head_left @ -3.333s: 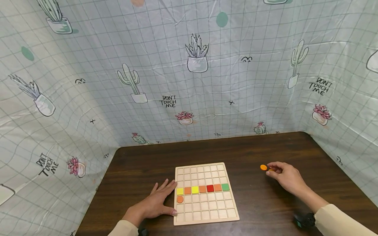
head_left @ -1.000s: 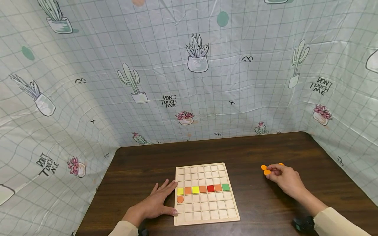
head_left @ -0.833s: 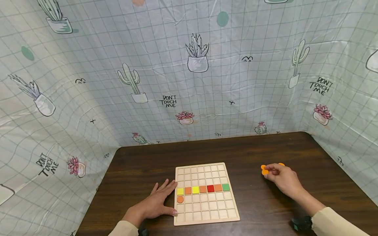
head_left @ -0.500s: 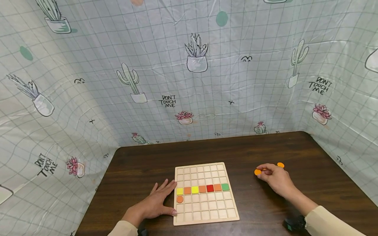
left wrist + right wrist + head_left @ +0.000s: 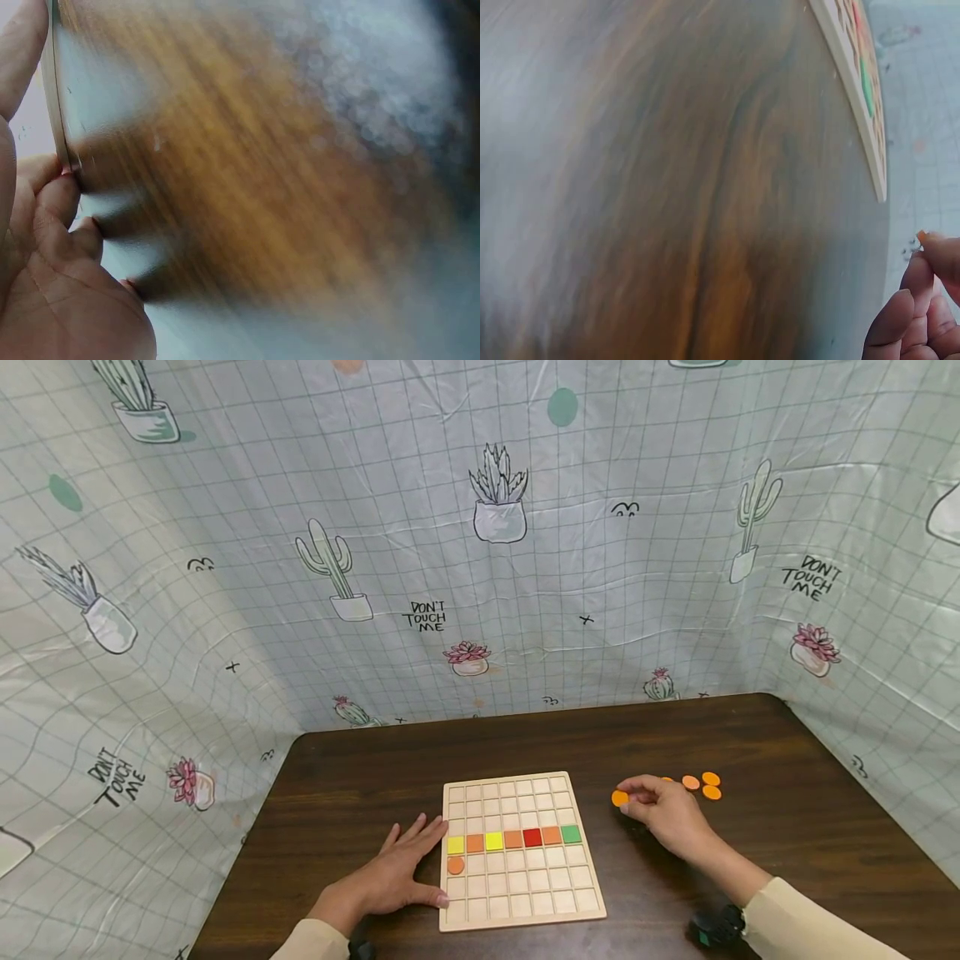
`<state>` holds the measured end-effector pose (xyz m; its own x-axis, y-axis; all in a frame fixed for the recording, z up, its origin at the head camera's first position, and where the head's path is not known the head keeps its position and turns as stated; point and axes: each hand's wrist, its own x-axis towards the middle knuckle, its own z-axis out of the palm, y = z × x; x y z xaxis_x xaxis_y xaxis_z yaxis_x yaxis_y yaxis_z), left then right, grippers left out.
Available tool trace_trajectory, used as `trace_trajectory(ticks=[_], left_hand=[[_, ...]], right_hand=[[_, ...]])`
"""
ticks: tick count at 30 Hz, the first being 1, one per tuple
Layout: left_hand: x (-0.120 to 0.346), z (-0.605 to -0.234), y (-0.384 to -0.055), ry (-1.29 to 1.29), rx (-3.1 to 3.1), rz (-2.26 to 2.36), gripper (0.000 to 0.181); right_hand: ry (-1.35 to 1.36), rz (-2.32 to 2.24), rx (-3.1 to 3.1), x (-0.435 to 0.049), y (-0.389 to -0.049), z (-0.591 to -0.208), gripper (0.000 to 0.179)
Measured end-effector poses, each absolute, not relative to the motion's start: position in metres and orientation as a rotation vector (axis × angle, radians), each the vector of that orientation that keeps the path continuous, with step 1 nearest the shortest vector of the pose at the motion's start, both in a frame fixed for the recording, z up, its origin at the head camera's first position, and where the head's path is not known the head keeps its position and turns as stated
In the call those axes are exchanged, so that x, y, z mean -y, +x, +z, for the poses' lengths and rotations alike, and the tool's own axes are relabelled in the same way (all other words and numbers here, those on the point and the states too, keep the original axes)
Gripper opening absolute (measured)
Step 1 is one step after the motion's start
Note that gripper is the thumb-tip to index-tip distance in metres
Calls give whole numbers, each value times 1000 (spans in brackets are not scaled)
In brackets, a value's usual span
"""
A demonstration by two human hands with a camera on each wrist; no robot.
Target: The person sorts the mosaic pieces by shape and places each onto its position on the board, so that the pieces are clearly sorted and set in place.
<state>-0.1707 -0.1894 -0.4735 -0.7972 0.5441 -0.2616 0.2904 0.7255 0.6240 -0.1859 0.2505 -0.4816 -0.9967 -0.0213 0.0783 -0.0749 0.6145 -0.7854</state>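
Note:
My right hand [image 5: 667, 814] pinches an orange disc [image 5: 619, 798] between thumb and fingers, off the board's right side. In the right wrist view only a sliver of that disc [image 5: 921, 236] shows at the fingertips. My left hand [image 5: 390, 881] lies with spread, straight fingers against the left edge of a wooden grid board [image 5: 522, 884]. Across the board's middle runs a row of yellow, orange, red and green square tiles, the red tile [image 5: 532, 837] among them. Under the leftmost yellow tile [image 5: 456, 845], another orange disc [image 5: 456, 866] sits in a cell.
Behind the right hand, several loose orange discs lie on the dark wooden table [image 5: 360, 777], one paler disc [image 5: 691, 782] among them; one is partly hidden by the hand. A patterned curtain [image 5: 555, 568] encloses the table's back and sides.
The right hand has taken hold of an orange disc from the loose group and carried it left toward the board, uncovering other discs. The left hand stays at the board's edge.

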Motion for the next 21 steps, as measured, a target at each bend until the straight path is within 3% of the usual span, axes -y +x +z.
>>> trace_trajectory(ticks=[21], left_hand=[[190,-474,-172,655,-2498,801,105]], right_hand=[[120,1525,2722,-218,-185,-476,20]])
